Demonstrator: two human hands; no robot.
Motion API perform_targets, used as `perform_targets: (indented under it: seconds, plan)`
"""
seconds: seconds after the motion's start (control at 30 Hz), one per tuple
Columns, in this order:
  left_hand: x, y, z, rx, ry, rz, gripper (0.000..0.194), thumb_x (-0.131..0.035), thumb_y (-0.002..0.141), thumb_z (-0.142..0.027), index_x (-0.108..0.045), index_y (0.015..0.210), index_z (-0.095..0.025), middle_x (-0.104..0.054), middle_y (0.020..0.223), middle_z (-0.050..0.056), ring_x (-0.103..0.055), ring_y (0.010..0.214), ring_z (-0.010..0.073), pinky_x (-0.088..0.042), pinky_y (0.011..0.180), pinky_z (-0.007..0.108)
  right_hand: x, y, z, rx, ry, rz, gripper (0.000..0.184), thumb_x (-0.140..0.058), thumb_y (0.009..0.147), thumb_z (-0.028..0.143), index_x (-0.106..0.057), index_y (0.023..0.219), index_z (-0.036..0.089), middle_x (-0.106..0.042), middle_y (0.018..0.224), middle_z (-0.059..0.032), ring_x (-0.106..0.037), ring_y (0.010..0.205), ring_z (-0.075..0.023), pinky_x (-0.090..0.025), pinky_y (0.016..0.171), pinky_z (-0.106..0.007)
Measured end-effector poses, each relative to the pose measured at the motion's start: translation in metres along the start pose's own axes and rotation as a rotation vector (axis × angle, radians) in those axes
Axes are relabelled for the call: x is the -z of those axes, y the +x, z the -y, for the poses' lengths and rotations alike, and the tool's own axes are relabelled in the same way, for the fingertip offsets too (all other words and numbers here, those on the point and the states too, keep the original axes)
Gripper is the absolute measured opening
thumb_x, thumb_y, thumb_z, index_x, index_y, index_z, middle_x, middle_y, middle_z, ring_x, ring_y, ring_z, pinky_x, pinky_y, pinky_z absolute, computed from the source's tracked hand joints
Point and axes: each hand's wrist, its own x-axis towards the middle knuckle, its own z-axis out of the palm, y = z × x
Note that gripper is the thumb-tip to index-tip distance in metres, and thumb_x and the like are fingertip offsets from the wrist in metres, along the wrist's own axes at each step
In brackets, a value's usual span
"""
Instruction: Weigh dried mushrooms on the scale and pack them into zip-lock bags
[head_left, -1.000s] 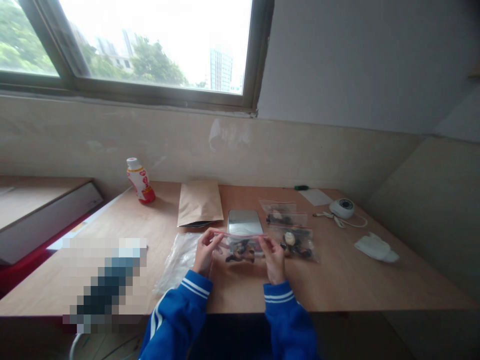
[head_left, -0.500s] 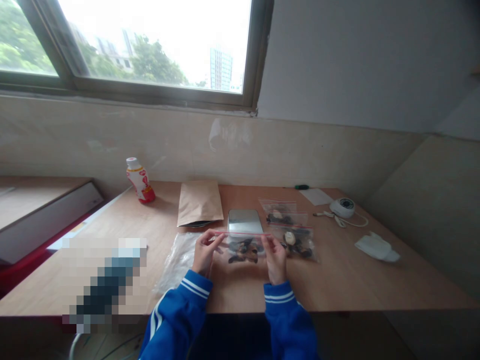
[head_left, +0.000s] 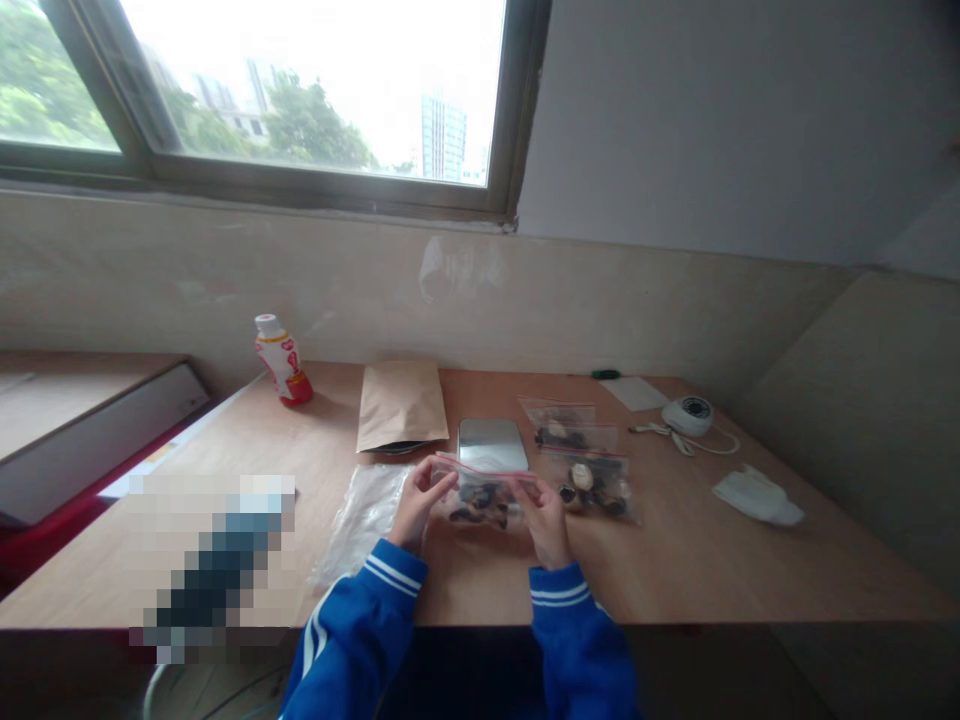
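Between my two hands is a clear zip-lock bag with a red seal strip and dark brown dried pieces inside, perhaps mushrooms. My left hand pinches the strip near its left end. With thumb and fingers, my right hand grips the strip toward the right. Just behind the bag lies a flat silver-topped scale, its front edge partly covered. Filled zip-lock bags of similar dark pieces lie right of my right hand. Beside my left hand are flat clear plastic bags.
A brown paper pouch and a red-and-white bottle stand toward the back left. On the right are a white dome camera with cable, a white paper, a green-handled tool and a crumpled white bag.
My right hand has shifted left along the red strip, closer to my left hand. The strip, taut before, now bows slightly, and the bag has moved a little left.
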Motion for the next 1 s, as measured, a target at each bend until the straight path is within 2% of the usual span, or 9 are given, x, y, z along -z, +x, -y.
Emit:
perform_targets:
  seconds: [0.1, 0.2, 0.37, 0.43, 0.53, 0.67, 0.8, 1.0]
  plan:
    - [0.001, 0.001, 0.002, 0.015, 0.024, -0.019, 0.028, -0.075, 0.068, -0.037, -0.068, 0.084, -0.014, -0.062, 0.062, -0.002, -0.055, 0.056, 0.0099, -0.041, 0.052, 0.020, 0.000, 0.001, 0.000, 0.005, -0.023, 0.003, 0.034, -0.075, 0.068, 0.045, -0.072, 0.085, 0.016, -0.076, 0.088, -0.0079, -0.070, 0.086, -0.0239, -0.054, 0.083, -0.036]
    - [0.001, 0.001, 0.004, 0.013, 0.052, -0.032, 0.025, -0.076, 0.067, -0.037, -0.069, 0.073, -0.014, -0.063, 0.059, -0.001, -0.054, 0.054, 0.0101, -0.040, 0.052, 0.020, 0.000, 0.001, 0.001, 0.013, -0.026, -0.033, 0.034, -0.075, 0.067, 0.045, -0.073, 0.085, 0.017, -0.076, 0.086, -0.0071, -0.070, 0.083, -0.0230, -0.054, 0.081, -0.035]
    - [0.003, 0.002, 0.005, -0.015, 0.063, 0.011, 0.027, -0.076, 0.068, -0.034, -0.073, 0.087, -0.015, -0.073, 0.087, 0.006, -0.065, 0.080, 0.0191, -0.048, 0.072, 0.027, 0.003, 0.002, -0.006, 0.040, -0.097, -0.113, 0.035, -0.074, 0.067, 0.046, -0.073, 0.083, 0.015, -0.075, 0.080, -0.0069, -0.070, 0.076, -0.0219, -0.055, 0.073, -0.034]
    - [0.003, 0.001, 0.005, -0.025, 0.081, 0.008, 0.024, -0.076, 0.068, -0.034, -0.073, 0.082, -0.015, -0.073, 0.083, 0.006, -0.065, 0.079, 0.0195, -0.048, 0.074, 0.028, 0.006, 0.003, -0.009, 0.049, -0.127, -0.130, 0.035, -0.074, 0.068, 0.046, -0.073, 0.082, 0.015, -0.075, 0.077, -0.0067, -0.069, 0.073, -0.0210, -0.055, 0.070, -0.033]
    - [0.003, 0.000, 0.004, -0.023, 0.120, -0.021, 0.022, -0.077, 0.066, -0.034, -0.072, 0.074, -0.014, -0.071, 0.071, 0.004, -0.063, 0.069, 0.0177, -0.048, 0.068, 0.027, 0.008, 0.003, -0.011, 0.058, -0.142, -0.125, 0.034, -0.073, 0.069, 0.046, -0.072, 0.082, 0.014, -0.075, 0.077, -0.0069, -0.068, 0.072, -0.0203, -0.054, 0.069, -0.032]
    - [0.001, -0.002, 0.001, -0.048, 0.160, -0.054, 0.023, -0.078, 0.065, -0.034, -0.069, 0.066, -0.014, -0.068, 0.065, 0.002, -0.061, 0.066, 0.0161, -0.046, 0.065, 0.026, 0.007, 0.002, -0.010, 0.077, -0.143, -0.136, 0.031, -0.072, 0.070, 0.044, -0.071, 0.081, 0.015, -0.074, 0.076, -0.0061, -0.068, 0.072, -0.0204, -0.054, 0.071, -0.033]
    - [0.001, -0.002, 0.002, -0.059, 0.139, -0.047, 0.024, -0.078, 0.065, -0.035, -0.066, 0.065, -0.015, -0.066, 0.064, 0.000, -0.060, 0.065, 0.0149, -0.046, 0.064, 0.025, 0.005, 0.000, -0.010, 0.106, -0.043, -0.066, 0.025, -0.071, 0.074, 0.041, -0.068, 0.084, 0.018, -0.073, 0.084, -0.0042, -0.067, 0.081, -0.0197, -0.053, 0.079, -0.033]
    - [0.000, 0.000, 0.009, -0.028, 0.011, 0.054, 0.030, -0.077, 0.067, -0.037, -0.068, 0.087, -0.017, -0.071, 0.085, 0.004, -0.065, 0.085, 0.0199, -0.050, 0.080, 0.030, -0.001, -0.002, -0.005, 0.088, 0.009, 0.079, 0.023, -0.073, 0.073, 0.037, -0.068, 0.087, 0.020, -0.073, 0.086, -0.0035, -0.067, 0.085, -0.0196, -0.052, 0.085, -0.035]
